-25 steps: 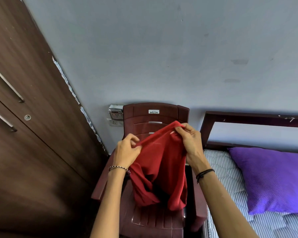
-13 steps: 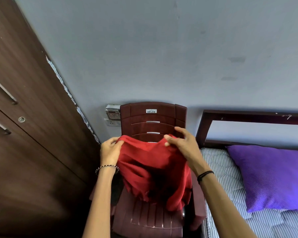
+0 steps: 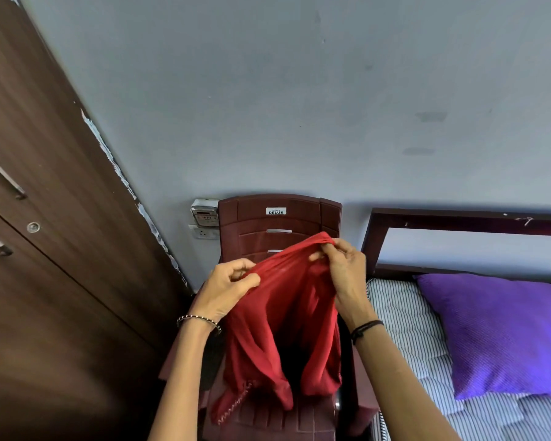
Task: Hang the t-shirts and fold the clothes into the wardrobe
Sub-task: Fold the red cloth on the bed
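Red garment [image 3: 283, 329]: a thin, soft cloth that you hold in the air above the seat of a chair [image 3: 277, 218]. Its lower part hangs in two loose lobes with a dark hollow between them. The lowest edge, at the left, carries a line of pale zigzag stitching. Whether that edge touches the ribbed seat cannot be told.

A beaded bracelet [image 3: 198, 319] rings your left wrist and a black cord band [image 3: 366, 327] your right.

The grip of your left hand [image 3: 226, 288] pinches the upper edge of the cloth between thumb and curled fingers. The grip of your right hand [image 3: 344, 272] pinches a gathered bunch of the same edge, set higher, so the fabric runs between them as a taut, sloping ridge.

The chair is moulded maroon plastic, with a slotted back and a small white label near its top.

Left of you stands the wardrobe [image 3: 61, 249], dark wood-grain panels with slim metal bar handles [image 3: 4, 176]. To the right lies a bed with a striped, quilted mattress [image 3: 404, 319], a ribbed purple pillow [image 3: 506, 335] and a dark wooden headboard [image 3: 458, 218].

Farthest is the plain grey wall [image 3: 299, 90], bearing a small meter box [image 3: 204, 213] above a white socket [image 3: 202, 232], just beside the chair back.
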A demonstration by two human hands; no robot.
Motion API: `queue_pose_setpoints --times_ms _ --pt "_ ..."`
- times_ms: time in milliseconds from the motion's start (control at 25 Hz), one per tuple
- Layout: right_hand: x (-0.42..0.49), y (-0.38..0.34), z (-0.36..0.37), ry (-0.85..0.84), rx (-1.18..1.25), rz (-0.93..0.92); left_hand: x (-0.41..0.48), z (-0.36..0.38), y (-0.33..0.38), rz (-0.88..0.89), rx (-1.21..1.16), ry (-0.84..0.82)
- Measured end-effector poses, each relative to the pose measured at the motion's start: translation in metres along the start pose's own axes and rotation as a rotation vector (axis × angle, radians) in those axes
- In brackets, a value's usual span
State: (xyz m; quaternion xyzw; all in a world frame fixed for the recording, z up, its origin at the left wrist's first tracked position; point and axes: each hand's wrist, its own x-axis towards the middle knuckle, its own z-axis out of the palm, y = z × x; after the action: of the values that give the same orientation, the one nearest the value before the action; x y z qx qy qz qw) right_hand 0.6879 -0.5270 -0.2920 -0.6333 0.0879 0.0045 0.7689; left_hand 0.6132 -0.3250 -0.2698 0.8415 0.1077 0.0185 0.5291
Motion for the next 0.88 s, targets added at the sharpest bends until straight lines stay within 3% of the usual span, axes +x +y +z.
queue_pose_setpoints --times_ms 200,360,440,560,680,800,880 --pt "0.004 0.006 -0.013 0.326 0.107 -0.124 -0.001 0.001 -0.023 -0.173 0.718 0.331" --pt "0.008 -0.002 -0.018 0.451 0.170 -0.240 -0.012 0.004 -0.057 -0.296 0.767 0.400" --pt "0.013 0.004 -0.024 0.423 0.176 -0.182 -0.014 -0.006 -0.068 -0.383 0.551 0.481" --pt "0.015 0.022 -0.027 0.166 -0.119 0.041 -0.011 -0.015 -0.059 -0.362 0.166 0.452" --pt "0.005 0.034 -0.014 -0.171 -0.479 0.129 -0.007 -0.008 -0.035 -0.261 0.130 0.292" --pt "-0.011 0.026 0.006 -0.586 -0.400 0.096 -0.001 0.003 -0.012 -0.129 0.208 0.095" --pt "-0.021 0.022 0.014 -0.787 -0.399 0.074 0.002 0.008 0.000 -0.038 0.284 0.083"
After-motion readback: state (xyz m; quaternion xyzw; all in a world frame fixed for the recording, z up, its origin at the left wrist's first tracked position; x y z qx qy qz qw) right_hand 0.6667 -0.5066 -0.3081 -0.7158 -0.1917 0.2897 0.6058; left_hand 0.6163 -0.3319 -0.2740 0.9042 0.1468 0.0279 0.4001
